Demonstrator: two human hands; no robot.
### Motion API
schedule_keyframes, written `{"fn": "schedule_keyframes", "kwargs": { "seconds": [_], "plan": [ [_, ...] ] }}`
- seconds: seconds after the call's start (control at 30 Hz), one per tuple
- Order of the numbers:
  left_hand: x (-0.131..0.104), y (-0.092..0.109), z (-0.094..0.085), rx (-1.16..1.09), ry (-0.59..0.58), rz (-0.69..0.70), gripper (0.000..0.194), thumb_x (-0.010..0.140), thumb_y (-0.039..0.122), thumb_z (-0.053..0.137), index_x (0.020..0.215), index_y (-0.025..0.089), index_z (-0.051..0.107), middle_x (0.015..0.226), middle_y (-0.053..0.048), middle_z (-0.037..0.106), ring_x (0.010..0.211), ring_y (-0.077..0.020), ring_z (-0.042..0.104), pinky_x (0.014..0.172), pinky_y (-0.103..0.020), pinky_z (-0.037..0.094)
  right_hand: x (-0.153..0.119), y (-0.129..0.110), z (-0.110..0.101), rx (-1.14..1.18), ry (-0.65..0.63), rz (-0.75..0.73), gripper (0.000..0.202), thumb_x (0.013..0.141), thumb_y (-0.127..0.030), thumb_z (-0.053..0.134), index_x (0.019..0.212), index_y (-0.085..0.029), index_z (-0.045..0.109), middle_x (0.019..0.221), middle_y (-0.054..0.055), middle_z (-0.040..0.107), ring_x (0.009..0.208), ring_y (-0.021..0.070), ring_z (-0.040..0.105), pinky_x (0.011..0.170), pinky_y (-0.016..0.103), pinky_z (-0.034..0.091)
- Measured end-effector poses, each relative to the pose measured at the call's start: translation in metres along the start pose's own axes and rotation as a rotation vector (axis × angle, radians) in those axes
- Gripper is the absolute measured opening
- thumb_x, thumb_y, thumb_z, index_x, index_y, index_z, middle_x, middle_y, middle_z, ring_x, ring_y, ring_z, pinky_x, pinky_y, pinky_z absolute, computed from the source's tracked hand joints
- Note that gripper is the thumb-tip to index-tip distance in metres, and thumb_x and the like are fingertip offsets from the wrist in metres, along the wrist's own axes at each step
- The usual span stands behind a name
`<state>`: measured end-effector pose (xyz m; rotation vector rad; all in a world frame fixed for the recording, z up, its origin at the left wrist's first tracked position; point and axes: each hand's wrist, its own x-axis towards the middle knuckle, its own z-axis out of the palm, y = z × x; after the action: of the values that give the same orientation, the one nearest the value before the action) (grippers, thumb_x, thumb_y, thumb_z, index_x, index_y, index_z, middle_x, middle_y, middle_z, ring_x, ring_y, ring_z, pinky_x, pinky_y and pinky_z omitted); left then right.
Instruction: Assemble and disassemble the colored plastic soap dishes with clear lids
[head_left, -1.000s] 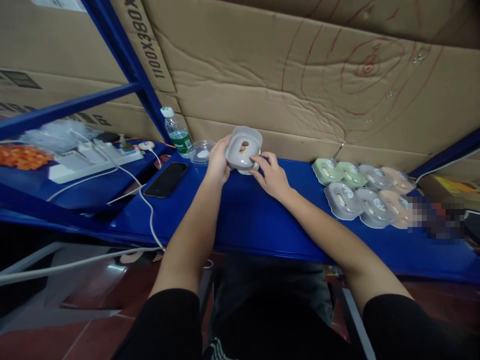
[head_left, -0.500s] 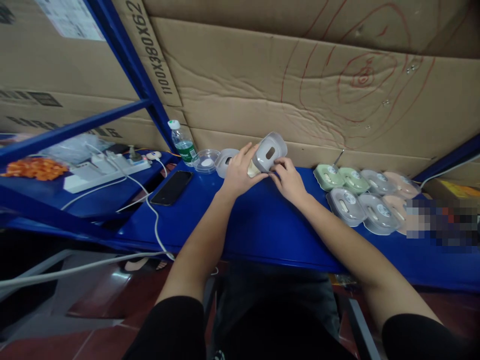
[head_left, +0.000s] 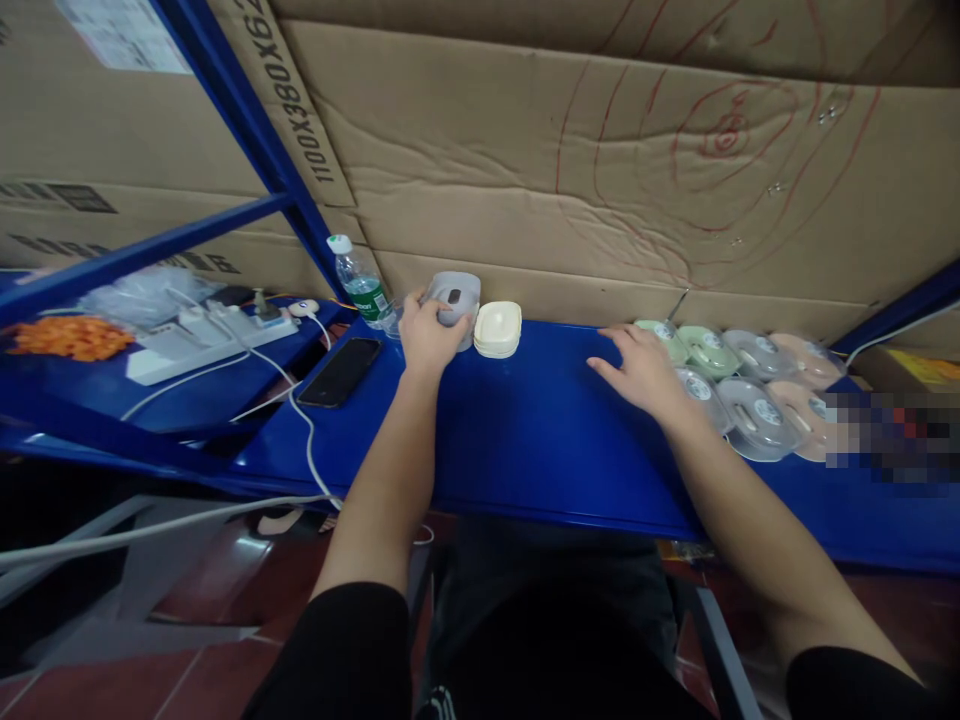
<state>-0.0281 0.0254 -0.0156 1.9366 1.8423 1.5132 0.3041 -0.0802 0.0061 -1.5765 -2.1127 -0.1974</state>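
Touching the grey container [head_left: 454,292] left of the cream dishes [head_left: 499,328], the left hand [head_left: 430,332] is curled; the right hand [head_left: 637,368], right of them, is spread.

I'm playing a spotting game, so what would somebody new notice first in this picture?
Probably the red looping lines drawn on the big cardboard behind the table. Next might come the pale green, grey and peach containers grouped at the right of the bright blue tabletop, and the heap of orange pieces far off on the left.
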Motion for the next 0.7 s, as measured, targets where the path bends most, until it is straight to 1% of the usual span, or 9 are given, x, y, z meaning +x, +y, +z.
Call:
{"fn": "schedule_keyframes", "kwargs": {
  "seconds": [0.1, 0.2, 0.27, 0.33, 0.43, 0.5, 0.57, 0.67, 0.7],
  "plan": [
    [0.002, -0.007, -0.003, 0.042, -0.036, -0.06, 0.03, 0.074, 0.036, 0.083, 0.095, 0.019, 0.071, 0.151, -0.02, 0.054, 0.14, -0.0412, 0.057, 0.123, -0.053, 0.042, -0.019, 0.02, -0.017, -0.103, -0.136, 0.097, 0.061, 0.101, -0.056, 0.056, 0.146, -0.017, 0.063, 0.143, 0.02, 0.068, 0.137, 0.0431, 0.059, 0.117, 0.063, 0.044],
    [0.002, -0.009, -0.003, 0.075, -0.07, -0.093, 0.027, 0.072, 0.033, 0.081, 0.092, 0.018, 0.07, 0.149, -0.02, 0.055, 0.139, -0.043, 0.058, 0.123, -0.055, 0.043, -0.034, 0.034, -0.032, -0.16, -0.256, 0.217, 0.076, 0.098, -0.065, 0.057, 0.156, -0.016, 0.055, 0.152, 0.023, 0.063, 0.136, 0.0466, 0.061, 0.11, 0.063, 0.05],
    [0.002, -0.011, -0.002, 0.094, -0.093, -0.11, 0.025, 0.072, 0.031, 0.08, 0.091, 0.018, 0.07, 0.149, -0.02, 0.054, 0.139, -0.044, 0.058, 0.123, -0.056, 0.043, -0.039, 0.039, -0.04, -0.189, -0.301, 0.28, 0.084, 0.097, -0.071, 0.056, 0.16, -0.016, 0.05, 0.156, 0.024, 0.06, 0.135, 0.0484, 0.062, 0.106, 0.064, 0.052],
    [0.003, -0.013, -0.001, 0.114, -0.12, -0.121, 0.029, 0.072, 0.033, 0.08, 0.095, 0.018, 0.07, 0.149, -0.021, 0.054, 0.14, -0.0447, 0.057, 0.123, -0.059, 0.042, -0.041, 0.041, -0.046, -0.196, -0.342, 0.303, 0.087, 0.097, -0.072, 0.055, 0.163, -0.017, 0.045, 0.157, 0.024, 0.059, 0.135, 0.0485, 0.063, 0.104, 0.064, 0.054],
    [0.003, -0.016, 0.001, 0.139, -0.152, -0.12, 0.045, 0.072, 0.041, 0.084, 0.109, 0.019, 0.07, 0.149, -0.02, 0.053, 0.142, -0.0457, 0.054, 0.124, -0.063, 0.039, -0.041, 0.037, -0.048, -0.173, -0.4, 0.276, 0.086, 0.098, -0.07, 0.057, 0.165, -0.017, 0.043, 0.157, 0.023, 0.06, 0.136, 0.0472, 0.063, 0.104, 0.062, 0.055],
    [0.003, -0.019, 0.003, 0.14, -0.152, -0.11, 0.054, 0.071, 0.047, 0.086, 0.115, 0.02, 0.069, 0.148, -0.02, 0.053, 0.143, -0.0447, 0.053, 0.124, -0.062, 0.039, -0.041, 0.029, -0.047, -0.152, -0.404, 0.236, 0.085, 0.098, -0.068, 0.058, 0.165, -0.018, 0.043, 0.159, 0.021, 0.059, 0.138, 0.0463, 0.062, 0.106, 0.061, 0.054],
    [0.003, -0.021, 0.005, 0.132, -0.143, -0.103, 0.057, 0.072, 0.048, 0.086, 0.119, 0.019, 0.069, 0.149, -0.021, 0.052, 0.144, -0.0428, 0.052, 0.124, -0.059, 0.04, -0.042, 0.018, -0.044, -0.122, -0.384, 0.175, 0.083, 0.098, -0.066, 0.059, 0.165, -0.019, 0.043, 0.161, 0.02, 0.057, 0.139, 0.0453, 0.061, 0.107, 0.06, 0.055],
    [0.003, -0.024, 0.008, 0.124, -0.135, -0.117, 0.055, 0.074, 0.043, 0.084, 0.12, 0.018, 0.069, 0.151, -0.021, 0.05, 0.145, -0.0407, 0.052, 0.124, -0.055, 0.041, -0.044, -0.001, -0.038, -0.055, -0.346, 0.066, 0.079, 0.099, -0.061, 0.062, 0.164, -0.021, 0.045, 0.162, 0.018, 0.057, 0.141, 0.044, 0.061, 0.106, 0.059, 0.056],
    [0.003, -0.025, 0.009, 0.125, -0.133, -0.123, 0.054, 0.074, 0.042, 0.084, 0.12, 0.019, 0.069, 0.151, -0.021, 0.05, 0.146, -0.0401, 0.052, 0.125, -0.054, 0.042, -0.044, -0.007, -0.035, -0.018, -0.337, 0.017, 0.077, 0.099, -0.059, 0.064, 0.164, -0.022, 0.045, 0.162, 0.017, 0.057, 0.143, 0.0424, 0.059, 0.109, 0.059, 0.055]
  ]
}}
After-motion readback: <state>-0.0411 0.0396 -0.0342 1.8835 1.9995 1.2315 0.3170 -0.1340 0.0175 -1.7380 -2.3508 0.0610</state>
